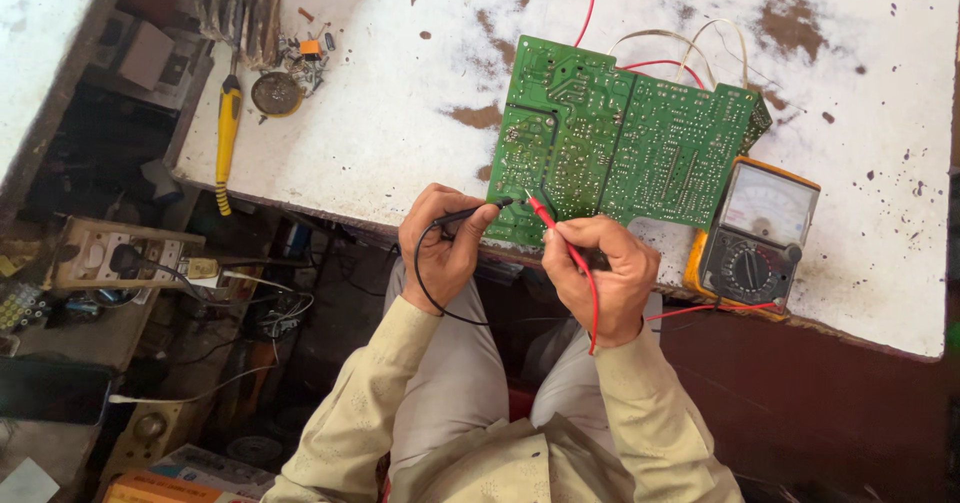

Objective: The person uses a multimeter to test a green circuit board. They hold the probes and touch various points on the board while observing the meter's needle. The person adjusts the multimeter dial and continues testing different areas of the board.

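A white worktop [400,113], chipped and spotted with brown patches, fills the upper part of the view; below its near edge lie a dark floor and cluttered shelves with a socket box [120,253] and loose cables at the left. The person sits at the worktop's edge in a beige shirt.

The left hand [445,238] has its fingers closed around one black probe [475,213], whose tip touches the near left corner of the board [620,143]. The right hand [600,268] has its fingers pinched shut on one red probe [550,225], whose tip rests on the same corner, just beside the black one. The two hands are near each other.

The green board is made of two joined panels and lies flat, solder side up, in the middle of the worktop. One meter [758,233] with a dial sits just right of it. One yellow screwdriver [227,133] lies at the left edge, well apart, near one round tin [276,93].
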`<state>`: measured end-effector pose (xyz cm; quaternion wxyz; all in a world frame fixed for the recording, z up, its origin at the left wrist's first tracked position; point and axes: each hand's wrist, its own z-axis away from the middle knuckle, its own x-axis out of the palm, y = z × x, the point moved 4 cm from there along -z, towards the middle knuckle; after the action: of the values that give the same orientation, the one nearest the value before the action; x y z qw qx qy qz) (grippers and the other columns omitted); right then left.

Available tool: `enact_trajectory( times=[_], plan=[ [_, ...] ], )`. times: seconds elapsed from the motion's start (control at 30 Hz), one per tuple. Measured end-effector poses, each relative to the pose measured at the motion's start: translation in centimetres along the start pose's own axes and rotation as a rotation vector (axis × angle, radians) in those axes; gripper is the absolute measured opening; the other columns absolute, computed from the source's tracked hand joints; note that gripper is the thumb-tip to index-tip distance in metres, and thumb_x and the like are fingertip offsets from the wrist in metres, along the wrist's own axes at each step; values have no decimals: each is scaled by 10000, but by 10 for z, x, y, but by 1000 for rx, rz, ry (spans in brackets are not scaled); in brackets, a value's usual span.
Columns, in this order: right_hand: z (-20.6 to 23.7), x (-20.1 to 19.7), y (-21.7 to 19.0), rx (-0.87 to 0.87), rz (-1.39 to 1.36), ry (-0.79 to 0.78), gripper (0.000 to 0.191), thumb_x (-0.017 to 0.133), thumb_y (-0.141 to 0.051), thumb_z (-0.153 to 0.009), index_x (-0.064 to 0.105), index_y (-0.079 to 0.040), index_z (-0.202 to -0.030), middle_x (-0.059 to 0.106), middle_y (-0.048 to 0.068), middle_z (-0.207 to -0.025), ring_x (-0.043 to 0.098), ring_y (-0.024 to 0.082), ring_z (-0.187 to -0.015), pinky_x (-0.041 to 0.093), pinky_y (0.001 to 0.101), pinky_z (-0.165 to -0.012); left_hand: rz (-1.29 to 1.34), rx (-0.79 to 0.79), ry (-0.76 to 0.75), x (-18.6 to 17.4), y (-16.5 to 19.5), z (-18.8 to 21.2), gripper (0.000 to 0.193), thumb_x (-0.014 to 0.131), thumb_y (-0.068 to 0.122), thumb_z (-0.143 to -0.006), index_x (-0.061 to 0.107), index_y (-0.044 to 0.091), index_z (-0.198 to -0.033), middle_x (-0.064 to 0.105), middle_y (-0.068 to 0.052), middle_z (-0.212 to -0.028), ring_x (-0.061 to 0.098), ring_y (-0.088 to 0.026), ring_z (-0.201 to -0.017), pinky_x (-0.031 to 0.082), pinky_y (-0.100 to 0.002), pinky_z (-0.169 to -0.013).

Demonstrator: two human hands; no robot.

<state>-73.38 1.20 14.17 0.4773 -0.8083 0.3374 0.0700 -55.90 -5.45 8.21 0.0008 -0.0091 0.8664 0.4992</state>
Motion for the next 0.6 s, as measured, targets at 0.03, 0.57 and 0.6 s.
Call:
enact_trajectory(
  times=[0.03,0.57,0.6],
  plan=[
    [-1,0,-1,2,-3,-3,116,791,16,-872,690,-9,-924,754,96,-884,738,140,-764,574,262,-699,7,-1,2,0,0,0,146,812,71,-929,673,26,-933,604,-29,-836,549,-85,-689,423,-240,-599],
    [-12,12,6,122,-163,-50,40,772,-9,-894,741,4,-914,772,90,-873,717,98,-757,574,244,-695,1,-8,16,1,1,1,147,813,73,-926,673,28,-934,611,-32,-834,556,-82,-680,426,-237,-594],
    [-12,12,7,120,-165,-53,40,773,-9,-893,742,4,-914,772,91,-871,716,98,-756,573,244,-694,1,-1,17,1,1,0,149,814,77,-927,672,29,-933,610,-32,-833,554,-81,-679,425,-238,-593]
  ],
)
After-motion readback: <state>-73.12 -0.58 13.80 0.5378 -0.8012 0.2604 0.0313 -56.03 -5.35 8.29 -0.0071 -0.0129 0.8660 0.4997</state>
